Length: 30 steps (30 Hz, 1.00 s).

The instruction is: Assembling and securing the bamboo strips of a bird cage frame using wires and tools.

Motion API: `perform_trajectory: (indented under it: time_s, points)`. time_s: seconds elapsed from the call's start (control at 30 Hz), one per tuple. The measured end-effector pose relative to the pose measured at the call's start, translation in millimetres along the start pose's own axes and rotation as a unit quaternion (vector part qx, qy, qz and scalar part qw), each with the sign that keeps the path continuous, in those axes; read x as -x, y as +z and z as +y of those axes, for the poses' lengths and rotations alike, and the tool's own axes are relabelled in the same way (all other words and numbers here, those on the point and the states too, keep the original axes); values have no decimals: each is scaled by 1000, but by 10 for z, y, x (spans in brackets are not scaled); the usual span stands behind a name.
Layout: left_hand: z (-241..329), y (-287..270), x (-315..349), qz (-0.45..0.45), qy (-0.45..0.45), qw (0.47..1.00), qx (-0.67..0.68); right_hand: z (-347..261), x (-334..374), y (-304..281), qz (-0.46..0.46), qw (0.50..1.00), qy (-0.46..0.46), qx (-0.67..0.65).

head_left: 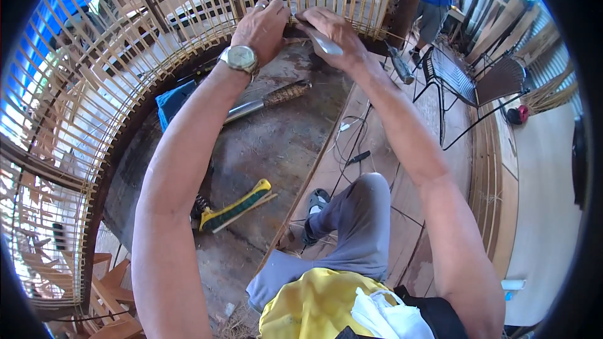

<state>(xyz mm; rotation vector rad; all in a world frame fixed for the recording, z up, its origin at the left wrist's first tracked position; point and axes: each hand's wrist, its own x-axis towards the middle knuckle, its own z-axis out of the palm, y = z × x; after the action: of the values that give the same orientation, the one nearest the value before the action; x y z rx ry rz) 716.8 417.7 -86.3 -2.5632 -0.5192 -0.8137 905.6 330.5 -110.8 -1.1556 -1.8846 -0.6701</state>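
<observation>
Both of my hands work close together at the far lower rim of a curved lattice of thin cane strips [182, 54] set in a dark frame. My left hand [259, 32], with a watch on its wrist, curls its fingers at the foot of the strips; what they grip is hidden. Right beside it, my right hand [342, 32] is closed around a flat metal blade [326, 44], which slants across the palm side toward the wrist. The blade's handle, if any, cannot be seen.
On the dark board [282, 150] lie a metal tube with a rough brown grip [286, 93], a yellow-green folding tool [235, 206] and a blue cloth [173, 103]. A worn-handled tool [400, 66] sits right of the rim. Chairs [449, 75], cable [358, 132] and another person [436, 0] are on the right.
</observation>
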Motion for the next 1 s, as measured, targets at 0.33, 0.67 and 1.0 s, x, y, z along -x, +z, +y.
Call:
perform_trajectory:
  time_s: [0.33,0.67,1.0]
  points:
    - [-238,-241,620,6,-133,991,3,-144,21,23,92,988,51,-111]
    - [-235,-193,503,9,-130,989,-67,-264,-181,175,132,987,16,-88]
    - [-188,-192,505,-11,-136,986,-98,-71,-232,471,-11,997,-57,-54]
